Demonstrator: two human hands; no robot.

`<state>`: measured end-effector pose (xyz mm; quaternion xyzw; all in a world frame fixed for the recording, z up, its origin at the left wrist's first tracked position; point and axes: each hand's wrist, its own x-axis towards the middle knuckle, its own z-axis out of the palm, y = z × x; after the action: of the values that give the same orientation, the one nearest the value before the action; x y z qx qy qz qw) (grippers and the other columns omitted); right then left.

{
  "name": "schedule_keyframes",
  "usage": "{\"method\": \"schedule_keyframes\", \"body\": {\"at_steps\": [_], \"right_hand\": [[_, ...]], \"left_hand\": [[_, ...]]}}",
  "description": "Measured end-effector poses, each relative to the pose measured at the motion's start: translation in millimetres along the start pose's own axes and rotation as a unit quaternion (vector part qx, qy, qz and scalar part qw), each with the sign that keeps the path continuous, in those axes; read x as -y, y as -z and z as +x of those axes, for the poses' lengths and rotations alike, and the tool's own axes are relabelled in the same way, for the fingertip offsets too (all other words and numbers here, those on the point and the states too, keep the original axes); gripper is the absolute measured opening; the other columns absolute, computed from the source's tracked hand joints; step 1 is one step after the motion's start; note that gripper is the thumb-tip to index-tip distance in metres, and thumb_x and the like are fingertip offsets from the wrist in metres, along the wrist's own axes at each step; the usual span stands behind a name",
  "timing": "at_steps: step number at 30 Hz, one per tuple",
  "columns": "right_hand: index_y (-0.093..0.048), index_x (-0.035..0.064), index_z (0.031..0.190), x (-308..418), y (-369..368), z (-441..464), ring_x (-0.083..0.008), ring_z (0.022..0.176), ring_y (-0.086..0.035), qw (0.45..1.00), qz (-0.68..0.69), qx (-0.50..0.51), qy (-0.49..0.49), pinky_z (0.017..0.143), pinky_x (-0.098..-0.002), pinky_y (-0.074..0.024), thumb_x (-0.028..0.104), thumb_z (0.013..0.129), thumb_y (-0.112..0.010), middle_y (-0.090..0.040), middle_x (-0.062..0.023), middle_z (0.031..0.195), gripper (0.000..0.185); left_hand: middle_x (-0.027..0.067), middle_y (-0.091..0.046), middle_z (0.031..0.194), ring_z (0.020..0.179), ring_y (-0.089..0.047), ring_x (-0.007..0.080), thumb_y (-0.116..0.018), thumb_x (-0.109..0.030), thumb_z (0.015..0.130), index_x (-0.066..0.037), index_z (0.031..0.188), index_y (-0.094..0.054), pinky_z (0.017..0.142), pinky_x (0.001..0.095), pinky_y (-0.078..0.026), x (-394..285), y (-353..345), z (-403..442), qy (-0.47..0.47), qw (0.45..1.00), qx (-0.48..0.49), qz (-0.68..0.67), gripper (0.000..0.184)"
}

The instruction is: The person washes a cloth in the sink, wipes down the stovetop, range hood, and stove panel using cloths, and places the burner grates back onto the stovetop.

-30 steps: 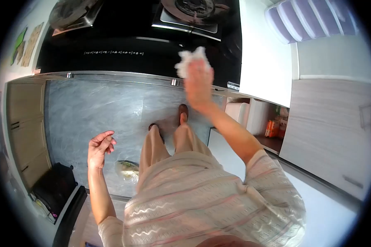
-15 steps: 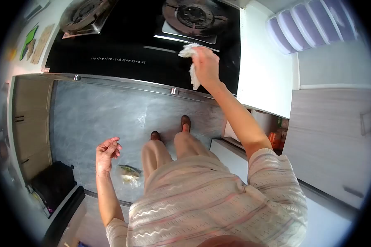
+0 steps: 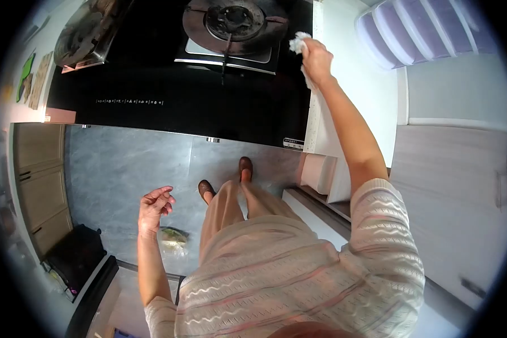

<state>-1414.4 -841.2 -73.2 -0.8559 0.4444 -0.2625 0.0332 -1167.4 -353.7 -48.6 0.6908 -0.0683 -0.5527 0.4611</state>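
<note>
My right hand (image 3: 319, 62) is closed around a crumpled white wipe (image 3: 299, 43), part of which hangs below the fingers. It rests at the right edge of a black glass gas cooktop (image 3: 236, 107), where the glass meets the white countertop (image 3: 355, 112). Just left of that hand is the right burner (image 3: 235, 22), with its dark ring and pan support. My left hand (image 3: 156, 207) is held over the floor, away from the cooktop, its fingers loosely bent and apart with nothing in them.
A second burner (image 3: 84, 34) is at the upper left. Lilac containers (image 3: 411, 31) stand in a row on the right. On the grey floor (image 3: 135, 152) lies a clear plastic bag (image 3: 174, 242) with something green. A black bin-like object (image 3: 76, 253) is at lower left.
My right hand has moved right with the wipe, from the glass below the right burner to the cooktop's right edge. My left hand has barely moved. The view has shifted slightly.
</note>
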Motion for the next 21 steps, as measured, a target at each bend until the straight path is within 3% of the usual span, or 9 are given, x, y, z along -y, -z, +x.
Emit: {"method": "schedule_keyframes", "body": {"at_steps": [2,8,9,11,12,14,16,18,21], "right_hand": [[-0.062,0.0106,0.099,10,-6,-11,-0.0262,0.1,-0.055,0.997,-0.014,-0.042,0.056,0.082,-0.0454,-0.0367,0.01,0.081,-0.052,-0.062,-0.0094,0.103,0.02],[-0.059,0.0114,0.108,54,84,-153,-0.0226,0.114,-0.046,0.956,0.153,0.173,0.18,0.093,-0.044,-0.0307,0.001,0.074,-0.054,-0.055,-0.0023,0.118,0.035],[-0.059,0.0086,0.108,55,105,-155,-0.0203,0.108,-0.05,0.949,0.157,0.212,0.173,0.089,-0.0384,-0.0375,-0.002,0.078,-0.052,-0.057,-0.0048,0.113,0.032],[-0.058,0.0057,0.11,32,136,-139,-0.018,0.099,-0.054,0.896,0.342,0.278,-0.059,0.081,-0.0321,-0.044,-0.001,0.084,-0.049,-0.058,-0.0071,0.106,0.028],[-0.056,0.0032,0.112,-12,125,-132,-0.0178,0.087,-0.058,0.782,0.543,0.233,-0.2,0.071,-0.029,-0.0481,0.004,0.089,-0.048,-0.059,-0.008,0.098,0.025],[-0.06,0.0011,0.109,-71,136,-76,-0.0231,0.084,-0.063,0.975,0.108,0.106,-0.162,0.075,-0.0329,-0.0495,0.013,0.089,-0.05,-0.065,-0.0164,0.095,0.026],[-0.061,0.0081,0.11,-126,130,-20,-0.0333,0.09,-0.061,0.991,-0.003,0.02,-0.135,0.08,-0.0381,-0.0479,0.017,0.087,-0.052,-0.063,-0.017,0.101,0.026],[-0.061,0.0117,0.111,-177,104,11,-0.0347,0.092,-0.059,0.996,-0.019,0.032,-0.085,0.083,-0.0405,-0.0465,0.017,0.085,-0.052,-0.063,-0.0162,0.102,0.027],[-0.06,0.0099,0.111,-162,76,-2,-0.0346,0.095,-0.058,0.986,-0.074,0.032,-0.146,0.086,-0.0407,-0.0451,0.015,0.084,-0.052,-0.061,-0.0164,0.106,0.028]], "left_hand": [[0.0047,-0.063,0.071,0.051,-0.053,0.0084,-0.061,-0.013,0.084,-0.002,0.098,-0.064,0.045,0.0186,-0.038,4,-6,2,0.017,1.0,0.001,0.008,0.019],[0.0051,-0.063,0.072,0.051,-0.053,0.0086,-0.058,-0.006,0.082,-0.001,0.1,-0.063,0.044,0.0185,-0.038,-1,-20,20,0.015,1.0,0.022,0.003,0.019],[0.0051,-0.063,0.072,0.051,-0.053,0.0087,-0.056,-0.005,0.082,-0.001,0.1,-0.063,0.044,0.0185,-0.037,-4,-21,23,0.013,1.0,0.025,0.008,0.02],[0.0052,-0.063,0.072,0.051,-0.053,0.0087,-0.054,-0.003,0.082,0.0,0.101,-0.062,0.044,0.0186,-0.038,-11,-23,26,0.016,0.999,0.024,0.021,0.021],[0.0053,-0.063,0.072,0.051,-0.053,0.0087,-0.053,-0.002,0.082,0.0,0.101,-0.062,0.044,0.0186,-0.038,-14,-24,25,0.02,0.999,0.019,0.026,0.022],[0.0055,-0.063,0.073,0.051,-0.053,0.0086,-0.052,-0.002,0.081,0.001,0.102,-0.062,0.044,0.0188,-0.038,-13,-25,27,0.026,0.999,0.015,0.037,0.023],[0.0057,-0.063,0.072,0.051,-0.053,0.0086,-0.053,-0.004,0.081,0.002,0.103,-0.061,0.045,0.0189,-0.038,-7,-28,29,0.034,0.998,0.019,0.05,0.023],[0.006,-0.063,0.073,0.051,-0.053,0.0086,-0.054,-0.004,0.081,0.002,0.103,-0.061,0.045,0.0188,-0.039,-2,-34,32,0.051,0.996,0.025,0.066,0.025],[0.0061,-0.063,0.072,0.051,-0.053,0.0086,-0.054,-0.005,0.081,0.003,0.104,-0.06,0.045,0.0188,-0.039,3,-38,37,0.069,0.994,0.024,0.078,0.026]]}}
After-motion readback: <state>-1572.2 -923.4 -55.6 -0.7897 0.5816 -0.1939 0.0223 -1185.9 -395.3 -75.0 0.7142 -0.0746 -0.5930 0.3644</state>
